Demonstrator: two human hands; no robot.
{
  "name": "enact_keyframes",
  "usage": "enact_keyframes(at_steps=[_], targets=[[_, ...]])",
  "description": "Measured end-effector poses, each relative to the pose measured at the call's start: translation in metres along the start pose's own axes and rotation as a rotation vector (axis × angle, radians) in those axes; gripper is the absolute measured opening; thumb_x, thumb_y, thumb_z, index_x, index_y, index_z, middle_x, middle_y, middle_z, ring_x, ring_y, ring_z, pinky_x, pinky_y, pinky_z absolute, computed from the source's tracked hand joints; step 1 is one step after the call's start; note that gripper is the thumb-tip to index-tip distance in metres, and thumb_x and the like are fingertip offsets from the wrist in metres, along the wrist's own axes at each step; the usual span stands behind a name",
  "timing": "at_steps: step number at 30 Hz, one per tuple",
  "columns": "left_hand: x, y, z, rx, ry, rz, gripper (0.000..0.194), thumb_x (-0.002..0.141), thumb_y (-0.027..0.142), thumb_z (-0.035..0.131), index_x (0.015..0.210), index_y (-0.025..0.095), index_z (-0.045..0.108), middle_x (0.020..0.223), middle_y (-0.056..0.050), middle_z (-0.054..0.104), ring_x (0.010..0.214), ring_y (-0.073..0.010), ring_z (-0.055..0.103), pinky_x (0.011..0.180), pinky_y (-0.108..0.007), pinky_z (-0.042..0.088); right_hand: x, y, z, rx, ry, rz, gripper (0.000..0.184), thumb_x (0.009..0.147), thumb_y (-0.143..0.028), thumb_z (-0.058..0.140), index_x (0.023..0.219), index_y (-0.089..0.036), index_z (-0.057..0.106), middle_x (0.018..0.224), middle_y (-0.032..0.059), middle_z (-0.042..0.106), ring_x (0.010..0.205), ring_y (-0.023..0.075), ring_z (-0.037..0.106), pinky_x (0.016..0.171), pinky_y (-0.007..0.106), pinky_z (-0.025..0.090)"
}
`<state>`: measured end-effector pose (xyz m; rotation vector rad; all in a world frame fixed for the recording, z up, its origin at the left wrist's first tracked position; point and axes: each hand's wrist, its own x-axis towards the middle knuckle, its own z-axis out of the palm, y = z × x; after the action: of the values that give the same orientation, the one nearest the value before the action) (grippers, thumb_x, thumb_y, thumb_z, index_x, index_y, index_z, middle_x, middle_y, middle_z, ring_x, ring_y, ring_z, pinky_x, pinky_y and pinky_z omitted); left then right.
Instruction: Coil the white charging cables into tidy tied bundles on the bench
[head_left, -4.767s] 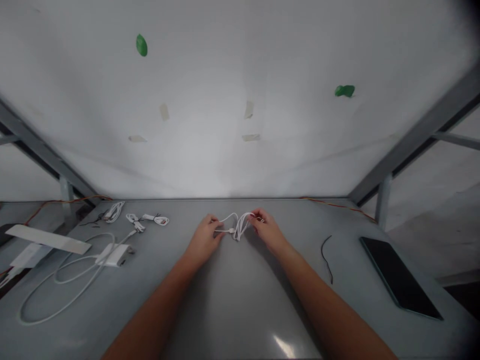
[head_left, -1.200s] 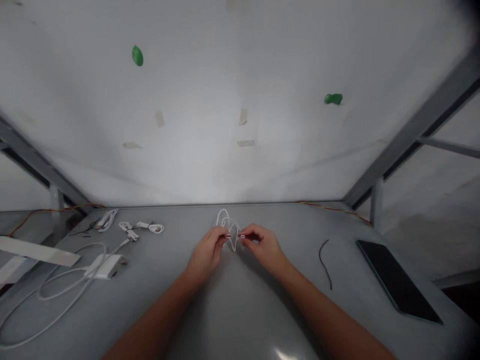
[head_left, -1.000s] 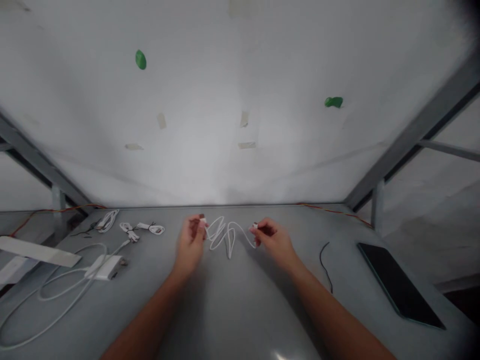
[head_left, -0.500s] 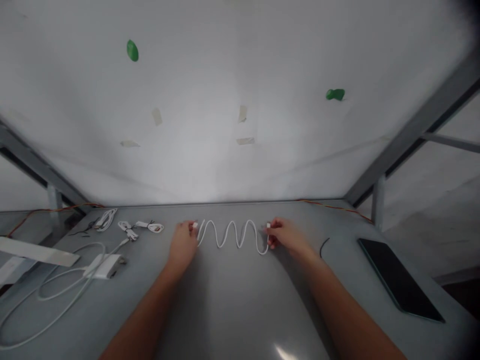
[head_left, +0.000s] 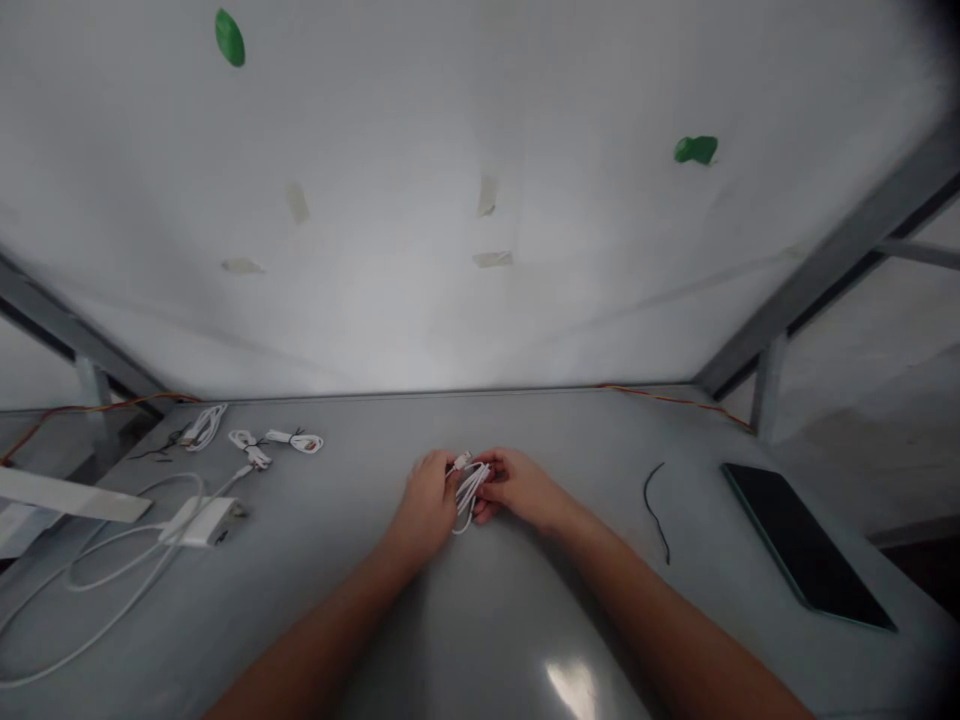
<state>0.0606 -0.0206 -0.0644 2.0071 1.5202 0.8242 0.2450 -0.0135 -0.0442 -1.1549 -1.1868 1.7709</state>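
Observation:
A white charging cable [head_left: 469, 488], gathered into a small folded bundle, is between my two hands over the middle of the grey table. My left hand [head_left: 430, 500] is closed on the left side of it, near a white plug that sticks up at the top. My right hand [head_left: 517, 488] pinches the folds from the right with thumb and fingers. A loose end of the cable hangs below the bundle. To the right of my right arm lies a thin black tie [head_left: 655, 512].
A dark tablet [head_left: 810, 545] lies at the right. On the left are several bundled white cables [head_left: 298, 441], a white power adapter [head_left: 201, 522] with a looping cord, and a white strip [head_left: 75, 495]. A white wall [head_left: 480, 330] rises behind the grey table [head_left: 360, 420].
My hands have come together from either side. The cable, earlier spread in waves between them, is now folded into a compact bundle. The view has shifted slightly.

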Motion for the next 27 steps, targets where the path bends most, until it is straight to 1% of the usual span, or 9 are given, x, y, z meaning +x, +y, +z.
enact_keyframes(at_steps=[3, 7, 10, 12, 14, 16, 20, 24, 27], targets=[[0.0, 0.002, 0.002, -0.14, -0.022, -0.064, 0.03, 0.107, 0.033, 0.037, 0.114, 0.02, 0.063, 0.109, -0.012, 0.074, 0.102, -0.0255, 0.068, 0.093, -0.041, 0.052, 0.002, 0.0, 0.005, 0.034, 0.01, -0.044, 0.033, 0.069, -0.026, 0.087, 0.089, -0.021, 0.061, 0.075, 0.0011, 0.075, 0.064, 0.0188, 0.073, 0.064, 0.033, 0.064], [0.002, 0.003, 0.0, -0.272, 0.01, -0.138, 0.04, 0.108, 0.038, 0.036, 0.134, 0.018, 0.059, 0.115, -0.013, 0.076, 0.106, -0.0254, 0.071, 0.097, -0.041, 0.054, 0.004, -0.001, 0.01, 0.108, 0.005, -0.108, 0.037, 0.067, -0.031, 0.087, 0.091, -0.02, 0.062, 0.079, 0.0007, 0.076, 0.067, 0.0182, 0.074, 0.07, 0.033, 0.064], [0.004, 0.004, -0.003, -0.28, 0.013, -0.091, 0.046, 0.107, 0.04, 0.04, 0.144, 0.02, 0.059, 0.128, -0.013, 0.073, 0.119, -0.0264, 0.068, 0.107, -0.043, 0.051, 0.007, -0.001, 0.013, 0.204, -0.021, -0.117, 0.033, 0.071, -0.039, 0.082, 0.09, -0.021, 0.061, 0.08, 0.0016, 0.075, 0.068, 0.0187, 0.074, 0.071, 0.035, 0.064], [0.004, 0.007, -0.006, -0.247, 0.0, -0.019, 0.049, 0.105, 0.038, 0.043, 0.151, 0.023, 0.055, 0.135, -0.012, 0.07, 0.125, -0.0262, 0.065, 0.111, -0.042, 0.048, 0.008, 0.001, 0.016, 0.25, -0.051, -0.122, 0.036, 0.077, -0.052, 0.077, 0.089, -0.023, 0.059, 0.078, 0.0019, 0.073, 0.068, 0.0199, 0.073, 0.067, 0.035, 0.063], [0.002, 0.009, -0.008, -0.183, -0.03, 0.04, 0.052, 0.105, 0.033, 0.044, 0.156, 0.026, 0.051, 0.133, -0.011, 0.07, 0.121, -0.026, 0.066, 0.108, -0.041, 0.05, 0.009, 0.003, 0.021, 0.232, -0.06, -0.141, 0.046, 0.083, -0.067, 0.07, 0.09, -0.024, 0.056, 0.076, 0.001, 0.071, 0.065, 0.0199, 0.071, 0.06, 0.034, 0.061], [0.001, 0.011, -0.01, -0.1, -0.059, 0.062, 0.053, 0.104, 0.028, 0.043, 0.156, 0.027, 0.052, 0.126, -0.011, 0.07, 0.111, -0.0261, 0.069, 0.101, -0.04, 0.053, 0.009, 0.005, 0.026, 0.161, -0.032, -0.175, 0.053, 0.085, -0.076, 0.066, 0.094, -0.025, 0.053, 0.076, -0.0009, 0.07, 0.06, 0.018, 0.068, 0.054, 0.031, 0.058], [0.0, 0.013, -0.013, -0.024, -0.064, 0.068, 0.048, 0.105, 0.028, 0.042, 0.15, 0.025, 0.059, 0.124, -0.012, 0.07, 0.107, -0.0271, 0.07, 0.096, -0.039, 0.054, 0.008, 0.006, 0.032, 0.003, 0.034, -0.266, 0.057, 0.086, -0.079, 0.065, 0.099, -0.026, 0.051, 0.07, -0.0052, 0.066, 0.051, 0.0138, 0.061, 0.048, 0.026, 0.05], [0.003, 0.015, -0.016, -0.125, -0.048, 0.08, 0.036, 0.104, 0.036, 0.05, 0.131, 0.024, 0.071, 0.119, -0.011, 0.074, 0.11, -0.026, 0.069, 0.101, -0.038, 0.051, 0.009, 0.004, 0.027, -0.059, 0.117, -0.316, 0.055, 0.088, -0.079, 0.062, 0.089, -0.025, 0.05, 0.064, -0.0062, 0.062, 0.048, 0.0127, 0.058, 0.049, 0.026, 0.048], [0.004, 0.018, -0.017, -0.265, -0.036, 0.019, 0.039, 0.103, 0.044, 0.052, 0.13, 0.022, 0.07, 0.115, -0.01, 0.077, 0.105, -0.025, 0.071, 0.097, -0.037, 0.053, 0.011, 0.001, 0.019, -0.024, 0.21, -0.326, 0.053, 0.087, -0.077, 0.064, 0.086, -0.026, 0.049, 0.066, -0.0057, 0.061, 0.049, 0.0136, 0.06, 0.05, 0.028, 0.05]])
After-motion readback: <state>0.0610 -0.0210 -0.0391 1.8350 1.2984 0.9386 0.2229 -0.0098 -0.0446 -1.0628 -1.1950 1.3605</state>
